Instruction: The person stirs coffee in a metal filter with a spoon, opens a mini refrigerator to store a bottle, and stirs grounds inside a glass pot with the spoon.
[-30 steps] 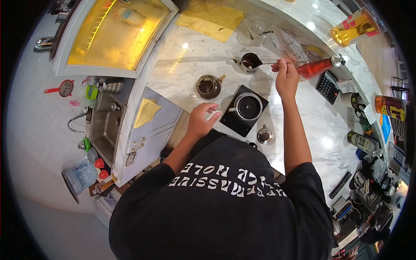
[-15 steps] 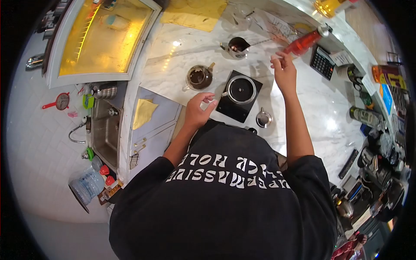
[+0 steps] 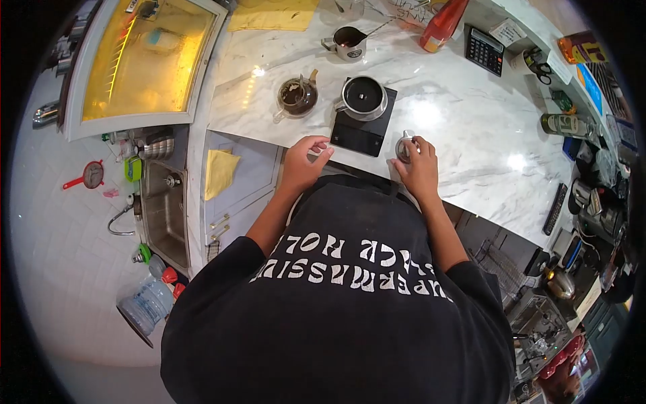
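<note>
My right hand (image 3: 418,170) has its fingers and thumb around a small shiny metal cup (image 3: 404,149) near the counter's front edge, hiding part of it. At the same edge, my left hand (image 3: 305,163) holds nothing; its fingers are bent, with the thumb apart. Between and beyond the hands lies a black scale (image 3: 358,137), bearing a metal-rimmed cup (image 3: 364,96) with dark contents. To its left stands a glass pot (image 3: 297,98) of dark liquid. Farther back is a metal pitcher (image 3: 349,44), also with dark liquid inside.
A red bottle (image 3: 443,27) and a calculator (image 3: 484,50) stand at the back right of the marble counter (image 3: 464,141). Yellow cloth (image 3: 272,15) lies at the back left. A sink (image 3: 165,209) and a lit yellow glass-fronted cabinet (image 3: 145,64) are on the left.
My right hand has come down from near the red bottle to the small metal cup and taken hold of it. My left hand stays near the counter edge. The view has shifted.
</note>
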`<state>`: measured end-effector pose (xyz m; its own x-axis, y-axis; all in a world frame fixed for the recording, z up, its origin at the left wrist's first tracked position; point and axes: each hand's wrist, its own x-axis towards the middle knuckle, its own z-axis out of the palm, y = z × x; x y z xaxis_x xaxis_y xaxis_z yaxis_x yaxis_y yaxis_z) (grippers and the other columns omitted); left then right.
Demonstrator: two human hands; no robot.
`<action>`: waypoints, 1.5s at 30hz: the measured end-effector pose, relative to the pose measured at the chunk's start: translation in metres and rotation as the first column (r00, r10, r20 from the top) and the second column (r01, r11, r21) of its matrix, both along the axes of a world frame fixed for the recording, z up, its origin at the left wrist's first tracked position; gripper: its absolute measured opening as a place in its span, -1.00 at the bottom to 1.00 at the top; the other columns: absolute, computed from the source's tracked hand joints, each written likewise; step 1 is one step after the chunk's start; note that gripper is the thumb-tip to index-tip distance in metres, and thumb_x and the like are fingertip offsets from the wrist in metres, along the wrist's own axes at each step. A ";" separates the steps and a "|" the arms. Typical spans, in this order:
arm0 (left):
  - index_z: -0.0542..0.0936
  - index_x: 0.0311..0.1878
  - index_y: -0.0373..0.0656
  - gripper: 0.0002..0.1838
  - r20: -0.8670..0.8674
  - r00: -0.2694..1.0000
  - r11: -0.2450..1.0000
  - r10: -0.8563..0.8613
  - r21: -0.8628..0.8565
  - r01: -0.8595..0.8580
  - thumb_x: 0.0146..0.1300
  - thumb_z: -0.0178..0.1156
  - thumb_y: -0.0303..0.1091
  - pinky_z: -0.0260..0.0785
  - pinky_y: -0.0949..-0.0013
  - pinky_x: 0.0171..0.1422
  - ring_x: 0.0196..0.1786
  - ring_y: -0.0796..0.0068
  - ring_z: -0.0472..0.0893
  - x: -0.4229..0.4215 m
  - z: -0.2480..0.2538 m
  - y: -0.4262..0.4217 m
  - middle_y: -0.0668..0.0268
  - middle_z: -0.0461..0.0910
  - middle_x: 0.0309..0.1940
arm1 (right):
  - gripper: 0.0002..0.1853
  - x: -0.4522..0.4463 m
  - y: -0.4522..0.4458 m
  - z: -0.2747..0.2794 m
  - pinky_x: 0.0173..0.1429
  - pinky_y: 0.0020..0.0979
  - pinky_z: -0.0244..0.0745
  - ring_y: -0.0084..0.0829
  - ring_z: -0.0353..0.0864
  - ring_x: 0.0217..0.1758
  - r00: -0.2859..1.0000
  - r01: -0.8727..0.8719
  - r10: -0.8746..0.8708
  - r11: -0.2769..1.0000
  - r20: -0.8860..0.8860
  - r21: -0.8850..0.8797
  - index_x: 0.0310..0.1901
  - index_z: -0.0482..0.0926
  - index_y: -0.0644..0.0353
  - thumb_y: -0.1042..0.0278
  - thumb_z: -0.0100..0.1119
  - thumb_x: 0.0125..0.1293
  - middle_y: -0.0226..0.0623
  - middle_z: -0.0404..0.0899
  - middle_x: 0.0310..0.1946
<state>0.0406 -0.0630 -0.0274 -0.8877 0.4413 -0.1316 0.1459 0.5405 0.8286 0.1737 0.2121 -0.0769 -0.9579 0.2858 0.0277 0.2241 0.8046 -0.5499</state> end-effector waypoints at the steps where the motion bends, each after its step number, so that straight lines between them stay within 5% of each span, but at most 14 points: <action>1: 0.72 0.07 -0.24 -0.70 -0.013 1.000 1.000 -0.018 0.006 0.018 0.30 0.40 -0.37 0.51 0.35 0.05 -0.13 0.48 0.69 0.000 0.000 -0.003 0.26 0.75 -0.19 | -0.35 0.005 -0.007 0.001 0.34 -0.01 0.42 0.05 0.43 0.36 1.000 0.003 -0.003 1.000 -0.008 0.021 0.23 0.59 0.14 0.13 0.59 0.10 -0.05 0.49 0.30; 11: 0.72 0.04 -0.25 -0.72 -0.041 0.987 0.985 -0.155 0.068 0.157 0.30 0.41 -0.39 0.53 0.35 0.07 -0.14 0.45 0.71 0.018 0.011 -0.034 0.24 0.76 -0.20 | -0.23 0.048 -0.056 -0.017 0.44 0.03 0.34 0.08 0.32 0.48 1.000 0.025 -0.027 0.986 0.014 0.164 0.32 0.49 0.08 0.20 0.60 0.05 -0.05 0.41 0.38; 17: 0.72 0.03 -0.26 -0.72 -0.040 0.985 0.981 -0.170 0.086 0.173 0.29 0.41 -0.40 0.53 0.37 0.05 -0.15 0.45 0.70 0.034 0.012 -0.048 0.26 0.75 -0.21 | -0.41 0.053 -0.064 -0.028 0.37 0.00 0.44 0.10 0.42 0.38 0.997 0.055 -0.045 0.989 -0.070 0.139 0.31 0.51 0.10 0.46 0.35 0.20 -0.05 0.46 0.31; 21: 0.72 0.04 -0.26 -0.72 -0.082 0.982 0.977 -0.171 0.117 0.180 0.29 0.41 -0.40 0.53 0.37 0.04 -0.16 0.47 0.69 0.034 0.010 -0.052 0.27 0.75 -0.23 | -0.56 0.056 -0.064 -0.030 0.38 -0.08 0.47 0.09 0.52 0.30 0.946 0.270 -0.259 0.962 -0.193 0.033 0.26 0.58 0.19 0.52 0.18 0.33 0.03 0.55 0.25; 24: 0.71 0.06 -0.25 -0.71 -0.073 0.987 0.978 -0.141 0.143 0.150 0.30 0.41 -0.38 0.53 0.37 0.04 -0.17 0.48 0.68 0.034 0.015 -0.051 0.28 0.74 -0.24 | -0.59 0.051 -0.050 -0.031 0.34 -0.11 0.51 0.19 0.59 0.23 0.844 0.419 -0.486 0.862 -0.228 -0.286 0.28 0.58 0.24 0.51 0.09 0.42 0.07 0.55 0.29; 25: 0.71 0.06 -0.24 -0.70 -0.071 0.989 0.978 -0.127 0.155 0.137 0.30 0.41 -0.38 0.53 0.37 0.04 -0.17 0.48 0.67 0.030 0.019 -0.047 0.28 0.74 -0.24 | -0.59 0.047 -0.046 -0.022 0.31 -0.17 0.58 0.10 0.66 0.21 0.813 0.505 -0.570 0.792 -0.119 -0.343 0.33 0.55 0.33 0.48 -0.03 0.53 0.09 0.55 0.31; 29: 0.66 0.15 -0.20 -0.60 -0.096 0.993 0.982 -0.072 0.168 0.088 0.29 0.44 -0.27 0.54 0.30 -0.02 -0.18 0.36 0.70 0.008 0.025 -0.027 0.23 0.73 -0.23 | -0.56 0.019 -0.023 0.001 0.35 -0.25 0.65 -0.21 0.62 0.31 0.678 0.392 -0.728 0.474 -0.101 -0.788 0.39 0.45 0.46 0.41 -0.14 0.63 0.07 0.52 0.31; 35: 0.57 0.29 -0.18 -0.51 -0.119 0.992 0.989 -0.035 0.137 0.052 0.32 0.42 -0.31 0.51 0.34 0.06 -0.13 0.46 0.67 -0.024 0.040 0.008 0.29 0.71 -0.22 | -0.56 -0.035 -0.005 0.060 0.38 -0.29 0.59 -0.27 0.66 0.24 0.761 0.200 -0.625 0.486 -0.177 -0.851 0.42 0.44 0.43 0.39 -0.11 0.65 -0.05 0.57 0.28; 37: 0.57 0.29 -0.18 -0.50 -0.129 0.991 0.991 -0.020 0.128 0.037 0.32 0.42 -0.31 0.52 0.34 0.06 -0.14 0.46 0.67 -0.031 0.041 0.018 0.28 0.71 -0.22 | -0.58 -0.051 -0.004 0.076 0.40 -0.33 0.49 -0.30 0.64 0.27 0.808 0.196 -0.548 0.596 -0.216 -0.779 0.39 0.51 0.33 0.43 -0.09 0.61 -0.06 0.61 0.25; 41: 0.66 0.17 -0.15 -0.60 -0.191 0.981 0.990 0.031 0.138 -0.005 0.30 0.43 -0.28 0.52 0.28 -0.05 -0.21 0.35 0.66 -0.042 0.036 0.034 0.24 0.71 -0.24 | -0.57 -0.083 -0.008 0.091 0.49 -0.28 0.36 -0.18 0.58 0.37 0.877 0.046 -0.254 0.889 -0.408 -0.455 0.35 0.56 0.26 0.55 -0.04 0.52 -0.04 0.63 0.27; 45: 0.73 0.05 -0.12 -0.70 -0.228 0.972 0.991 0.051 0.129 -0.022 0.27 0.45 -0.31 0.53 0.25 -0.11 -0.25 0.29 0.66 -0.043 0.035 0.040 0.24 0.71 -0.27 | -0.47 -0.099 -0.018 0.098 0.53 -0.13 0.34 0.06 0.44 0.46 0.890 -0.177 0.080 0.968 -0.448 -0.178 0.37 0.53 0.19 0.67 0.06 0.37 0.08 0.45 0.39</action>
<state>-0.0021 -0.0230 0.0080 -0.9033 0.4082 0.1322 0.3226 0.4431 0.8364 0.0745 0.1941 0.0208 -0.8918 0.2064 0.4026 -0.1733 0.6662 -0.7253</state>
